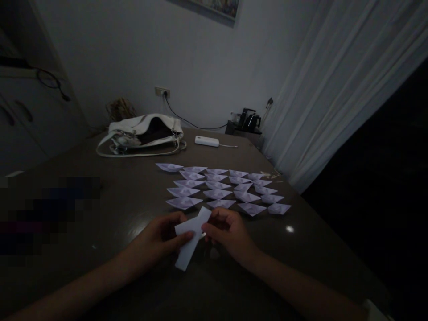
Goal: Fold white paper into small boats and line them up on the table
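A: Why both hands?
B: Left hand [159, 238] and right hand [228, 232] pinch a folded white paper strip [191, 237] between them — steadying it. Small folded paper boats [217, 189] lie just beyond — rowed on the dark table [133, 196].

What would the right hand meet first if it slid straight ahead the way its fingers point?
The right hand points up-left across the folded paper strip it holds; past that, probably the nearest paper boats on the table, though depth is unclear.

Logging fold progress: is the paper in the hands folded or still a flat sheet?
Folded, partway. The white paper shows a flap crossing a long strip, pinched between left hand and right hand, unlike the finished paper boats beyond.
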`<state>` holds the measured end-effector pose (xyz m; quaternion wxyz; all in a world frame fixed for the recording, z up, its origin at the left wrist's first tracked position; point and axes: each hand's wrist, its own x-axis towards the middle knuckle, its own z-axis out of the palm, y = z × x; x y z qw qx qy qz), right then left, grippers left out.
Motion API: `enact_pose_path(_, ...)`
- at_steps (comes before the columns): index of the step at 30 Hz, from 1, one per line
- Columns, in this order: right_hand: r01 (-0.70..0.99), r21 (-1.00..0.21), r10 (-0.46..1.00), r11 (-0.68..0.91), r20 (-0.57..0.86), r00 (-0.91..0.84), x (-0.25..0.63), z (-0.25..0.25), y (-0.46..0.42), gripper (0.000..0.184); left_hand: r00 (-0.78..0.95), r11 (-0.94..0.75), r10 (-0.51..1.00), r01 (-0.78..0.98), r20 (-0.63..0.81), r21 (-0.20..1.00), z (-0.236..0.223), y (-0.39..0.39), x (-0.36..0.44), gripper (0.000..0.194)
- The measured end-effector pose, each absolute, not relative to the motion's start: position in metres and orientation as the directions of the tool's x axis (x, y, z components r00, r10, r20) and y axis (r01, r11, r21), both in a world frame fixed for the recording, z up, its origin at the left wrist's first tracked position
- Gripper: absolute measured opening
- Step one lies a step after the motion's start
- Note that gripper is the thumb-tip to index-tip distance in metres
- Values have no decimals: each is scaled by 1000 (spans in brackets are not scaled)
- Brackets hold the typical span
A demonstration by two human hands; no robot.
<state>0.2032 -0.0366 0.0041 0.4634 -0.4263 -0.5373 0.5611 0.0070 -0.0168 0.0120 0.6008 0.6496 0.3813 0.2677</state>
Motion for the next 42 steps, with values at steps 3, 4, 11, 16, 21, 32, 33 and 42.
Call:
enact_pose_path(3, -80, -996, 960, -23, 0, -279, 202, 6, -38, 32, 571, 82, 812, 91, -120, 992, 12, -15, 8, 35)
enact_pose_path(4, -80, -996, 956, -26, -2, -293, 202, 7, -39, 32, 574, 103, 809, 74, -127, 992, 12, -15, 9, 36)
enact_pose_path(11, -107, -994, 948, -26, 9, -317, 203, 5, -42, 38, 578, 112, 806, 65, -129, 992, 7, -14, 6, 36)
enact_pose_path(16, -97, -994, 943, -57, -22, -332, 202, 6, -42, 44, 627, 150, 774, -43, -91, 988, 3, -17, 10, 42)
enact_pose_path(21, -73, -997, 938, -9, 17, -345, 201, 5, -43, 37, 619, 23, 783, 66, -59, 998, 9, -26, 11, 32)
enact_pose_path(32, -48, -999, 950, -19, -3, -311, 199, 7, -43, 39, 764, 59, 644, -1, -37, 998, 5, -32, 9, 59)
enact_pose_path(33, -54, -998, 949, -22, -4, -316, 199, 6, -43, 39, 762, 58, 648, -17, -25, 998, 4, -31, 11, 57)
enact_pose_path(42, -56, -998, 940, 19, 37, -339, 200, 3, -43, 36, 759, 79, 651, -68, 1, 995, 15, -32, 14, 45)
